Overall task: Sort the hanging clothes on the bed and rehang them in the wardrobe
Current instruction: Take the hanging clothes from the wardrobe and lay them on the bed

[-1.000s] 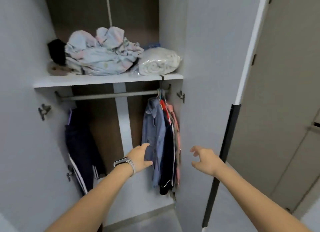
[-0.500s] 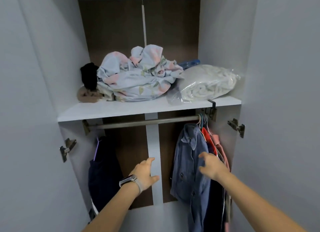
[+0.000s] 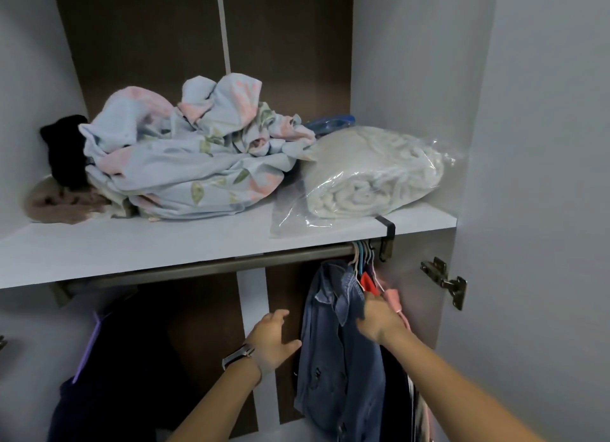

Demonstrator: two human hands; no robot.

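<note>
Two hands raised inside wardrobe: left hand (image 3: 272, 341) spread, grip empty, beside denim jacket (image 3: 333, 359); right hand (image 3: 379, 319) among hanging clothes (image 3: 389, 296), grip blurred, cannot tell. Hangers (image 3: 363, 256) on rail (image 3: 204, 268) far right. Above, shelf (image 3: 165, 243) with floral bedding (image 3: 191, 157), bagged blanket (image 3: 369, 174).

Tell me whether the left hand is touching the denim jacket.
Cannot tell. In the head view the left hand is open with its thumb tip right at the denim jacket edge, but no plain contact or gap shows.
</note>
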